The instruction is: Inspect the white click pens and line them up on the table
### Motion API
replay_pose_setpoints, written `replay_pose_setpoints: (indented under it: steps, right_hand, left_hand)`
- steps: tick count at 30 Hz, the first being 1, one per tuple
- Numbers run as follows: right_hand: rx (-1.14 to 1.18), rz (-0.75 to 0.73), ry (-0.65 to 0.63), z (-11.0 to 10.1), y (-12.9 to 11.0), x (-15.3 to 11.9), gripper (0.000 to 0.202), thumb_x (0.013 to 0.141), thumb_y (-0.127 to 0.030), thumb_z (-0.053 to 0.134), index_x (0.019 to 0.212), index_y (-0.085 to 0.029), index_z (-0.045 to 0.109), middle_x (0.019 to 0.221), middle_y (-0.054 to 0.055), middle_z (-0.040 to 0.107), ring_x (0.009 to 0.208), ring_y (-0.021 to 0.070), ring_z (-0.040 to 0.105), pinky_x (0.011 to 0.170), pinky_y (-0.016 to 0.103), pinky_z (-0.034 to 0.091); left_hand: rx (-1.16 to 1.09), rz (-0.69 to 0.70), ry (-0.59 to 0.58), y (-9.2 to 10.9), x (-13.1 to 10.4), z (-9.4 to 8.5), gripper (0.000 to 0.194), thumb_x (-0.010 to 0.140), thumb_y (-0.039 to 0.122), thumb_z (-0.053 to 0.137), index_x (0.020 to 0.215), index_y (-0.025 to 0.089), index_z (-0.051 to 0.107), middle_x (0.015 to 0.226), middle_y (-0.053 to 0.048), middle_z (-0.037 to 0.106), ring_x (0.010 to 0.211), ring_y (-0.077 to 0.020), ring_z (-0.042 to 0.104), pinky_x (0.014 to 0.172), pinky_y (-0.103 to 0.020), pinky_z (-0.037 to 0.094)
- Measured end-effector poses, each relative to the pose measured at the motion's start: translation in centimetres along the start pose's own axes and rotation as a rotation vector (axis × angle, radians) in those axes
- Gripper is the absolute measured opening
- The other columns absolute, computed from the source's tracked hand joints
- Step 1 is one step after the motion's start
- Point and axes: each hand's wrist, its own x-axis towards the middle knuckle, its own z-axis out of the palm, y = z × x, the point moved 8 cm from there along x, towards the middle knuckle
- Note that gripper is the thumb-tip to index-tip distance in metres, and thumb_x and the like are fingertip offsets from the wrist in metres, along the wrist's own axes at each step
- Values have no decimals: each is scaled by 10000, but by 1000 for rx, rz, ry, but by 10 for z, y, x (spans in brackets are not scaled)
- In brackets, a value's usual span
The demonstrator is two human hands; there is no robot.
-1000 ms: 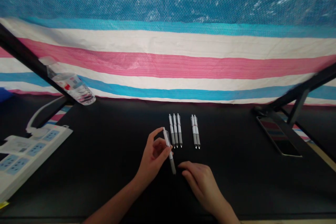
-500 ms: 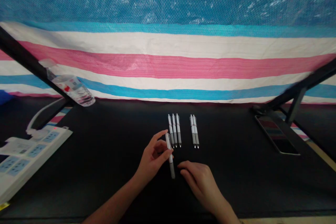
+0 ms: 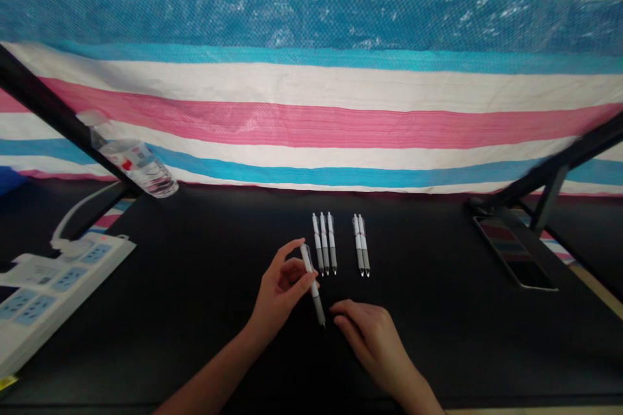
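Note:
My left hand (image 3: 285,288) is closed on a white pen with a grey grip (image 3: 314,285). The thumb and fingers pinch its barrel, and the index fingertip rests on the top end. The pen slants, with its dark tip down and toward my right hand. My right hand (image 3: 372,337) lies palm down on the black table (image 3: 195,311), holding nothing, its fingers loosely bent and a gap between thumb and index finger. Beyond my hands, three similar pens (image 3: 324,243) lie side by side. To their right is a pair of matching pens (image 3: 361,245), close together.
A white power strip (image 3: 73,279) with a plug in it stands at the left. A clear plastic bottle (image 3: 141,165) leans behind the black bar (image 3: 53,107). At the right lies a phone (image 3: 513,253) near another black bar (image 3: 584,146). A striped sheet (image 3: 311,123) hangs behind.
The pen in my left hand has tilted, its top swinging left and its lower end slightly right. A dark tip now shows at its lower end. My right hand has stayed put.

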Motion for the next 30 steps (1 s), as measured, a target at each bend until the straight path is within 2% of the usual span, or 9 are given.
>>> replay_pose_setpoints:
  steps: [8, 11, 14, 21, 26, 30]
  right_hand:
    - [9, 8, -8, -1, -1, 0, 242, 1055, -323, 424, 1061, -227, 647, 895, 17, 738, 794, 181, 705, 712, 270, 443]
    - [15, 5, -8, 0, 1, -1, 248, 1056, -330, 421, 1064, -228, 647, 899, 19, 737, 800, 180, 703, 719, 268, 443]
    - [17, 7, -12, 2, 3, -1, 251, 1056, -339, 422, 1055, -226, 646, 894, 18, 735, 798, 179, 700, 723, 265, 442]
    - [18, 7, 2, 2, 3, -1, 245, 1060, -348, 421, 1063, -241, 642, 908, 12, 731, 804, 173, 698, 722, 259, 431]
    - [18, 7, 3, 1, 1, -2, 243, 1057, -344, 421, 1027, -238, 637, 876, 8, 723, 775, 170, 690, 703, 256, 426]
    - [14, -5, 12, 1, 1, -1, 236, 1054, -333, 423, 1017, -233, 634, 868, 7, 720, 774, 170, 691, 699, 255, 428]
  left_hand:
    - [-15, -10, -1, -3, 7, -7, 671, 799, 302, 773, 1399, 215, 485, 791, 14, 693, 706, -167, 683, 704, -311, 566]
    - [-4, -3, 18, 6, 10, -9, 656, 797, 295, 777, 1388, 211, 504, 795, 17, 694, 707, -158, 679, 711, -299, 563]
    - [-7, 17, 51, 20, 16, -13, 720, 794, 301, 782, 1435, 225, 464, 794, 28, 684, 709, -149, 671, 707, -289, 571]
    - [0, 119, 29, 50, 49, -18, 711, 750, 287, 819, 1385, 223, 507, 782, 25, 681, 717, -165, 690, 699, -305, 593]
    - [-19, 120, 14, 55, 68, -15, 717, 730, 290, 833, 1371, 213, 522, 766, 33, 670, 742, -158, 683, 710, -288, 590]
    - [15, 77, -11, 53, 73, -10, 804, 731, 299, 827, 1441, 231, 457, 794, 28, 670, 763, -161, 684, 706, -294, 599]
